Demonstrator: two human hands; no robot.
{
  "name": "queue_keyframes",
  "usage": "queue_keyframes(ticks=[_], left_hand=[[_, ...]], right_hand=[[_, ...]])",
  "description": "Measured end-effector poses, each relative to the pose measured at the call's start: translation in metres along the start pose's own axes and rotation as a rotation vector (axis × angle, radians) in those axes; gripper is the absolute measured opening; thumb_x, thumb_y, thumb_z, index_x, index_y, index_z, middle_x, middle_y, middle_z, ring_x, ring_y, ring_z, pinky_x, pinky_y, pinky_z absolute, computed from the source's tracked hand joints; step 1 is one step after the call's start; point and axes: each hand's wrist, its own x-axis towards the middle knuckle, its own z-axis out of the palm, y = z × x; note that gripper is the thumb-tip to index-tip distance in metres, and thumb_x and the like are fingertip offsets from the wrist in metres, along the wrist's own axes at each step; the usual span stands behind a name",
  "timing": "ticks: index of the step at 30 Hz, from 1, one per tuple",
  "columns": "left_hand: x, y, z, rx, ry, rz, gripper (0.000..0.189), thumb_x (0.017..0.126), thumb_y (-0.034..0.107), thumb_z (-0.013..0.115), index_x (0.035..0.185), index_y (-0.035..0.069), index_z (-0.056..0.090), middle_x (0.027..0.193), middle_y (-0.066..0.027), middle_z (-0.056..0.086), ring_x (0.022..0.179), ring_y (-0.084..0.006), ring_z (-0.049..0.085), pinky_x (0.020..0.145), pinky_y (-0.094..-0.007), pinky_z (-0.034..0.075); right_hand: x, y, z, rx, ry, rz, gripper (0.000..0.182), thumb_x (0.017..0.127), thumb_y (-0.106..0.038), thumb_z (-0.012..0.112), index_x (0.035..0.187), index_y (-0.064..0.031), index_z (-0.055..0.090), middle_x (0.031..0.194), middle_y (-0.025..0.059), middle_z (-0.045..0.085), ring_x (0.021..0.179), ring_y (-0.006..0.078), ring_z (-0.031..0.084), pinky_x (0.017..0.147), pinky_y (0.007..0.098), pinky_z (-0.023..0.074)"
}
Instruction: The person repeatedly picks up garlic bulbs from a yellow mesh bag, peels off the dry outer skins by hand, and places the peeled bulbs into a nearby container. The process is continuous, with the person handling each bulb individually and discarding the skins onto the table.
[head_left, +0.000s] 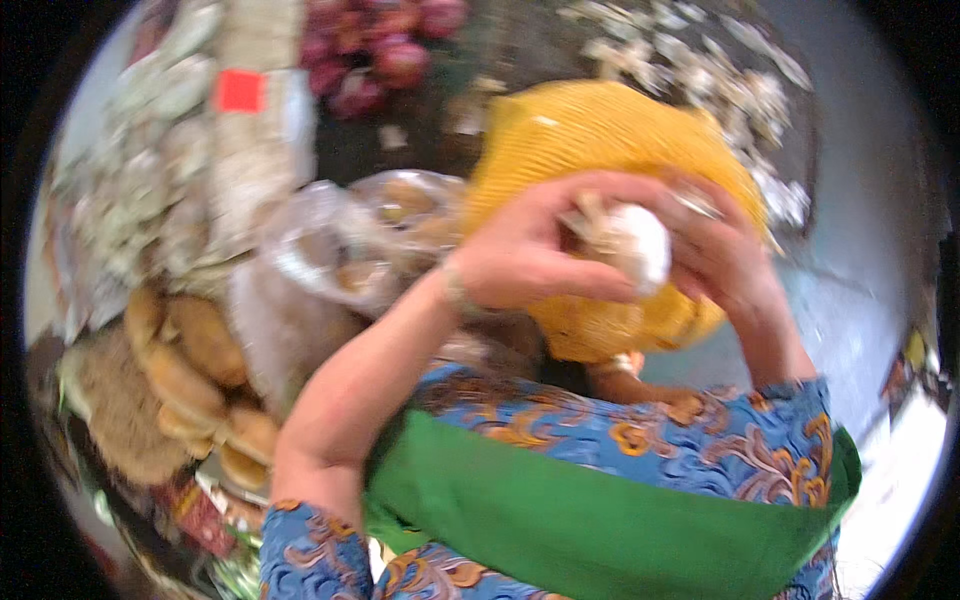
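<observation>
My left hand (532, 247) grips a white garlic bulb (642, 244) between its thumb and fingers. Dry, papery skin and a stem hang from the bulb's left side. Close against the bulb's right side is my right hand (724, 240), its fingers curled and blurred. Something small and pale shows at those fingers; I cannot tell what it is, or whether they press on the bulb. Directly beneath both hands bulges a full yellow mesh sack (600, 127), its contents hidden by the netting.
Left of the sack stands a clear plastic bag (322, 255) holding brownish produce. Beyond it are red onions (375, 52) and, farther right, loose garlic skins (705, 82). Elongated yellow-brown vegetables (199, 360) lie at left, below pale cardboard (255, 150). A green apron (585, 510) covers my lap.
</observation>
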Motion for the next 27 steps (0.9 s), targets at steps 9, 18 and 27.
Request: queue_keyframes(ticks=[9,18,27], left_hand=[[-0.005,0.127,0.006,0.071,0.228,0.419,0.048,0.070,0.002,0.079,0.110,0.006,0.053,0.086,-0.0049,0.063,0.066,-0.0103,0.061,0.053,-0.0235,0.051],[-0.106,0.276,-0.130,0.731,1.042,0.781,0.036,0.086,0.017,0.062,0.119,0.004,0.056,0.101,-0.0094,0.064,0.081,-0.0145,0.062,0.062,-0.0273,0.050],[-0.196,0.315,-0.304,1.656,1.400,-0.235,0.050,0.081,0.020,0.051,0.131,0.015,0.056,0.090,-0.0166,0.070,0.076,-0.0261,0.067,0.074,-0.0370,0.051]], right_hand=[[0.044,-0.080,-0.098,-0.876,0.202,-0.959,0.037,0.090,-0.015,0.059,0.125,-0.0080,0.051,0.108,0.0084,0.060,0.094,0.0161,0.062,0.077,0.0285,0.0526],[-0.007,-0.078,-0.068,-0.678,0.021,-0.741,0.030,0.087,0.002,0.056,0.116,-0.0032,0.058,0.107,0.0057,0.061,0.094,0.0131,0.057,0.083,0.0271,0.0466],[-0.046,-0.063,0.008,-0.887,-0.262,-0.670,0.024,0.071,0.008,0.065,0.093,-0.0003,0.064,0.088,0.0111,0.063,0.085,0.0238,0.062,0.076,0.0308,0.0474]])
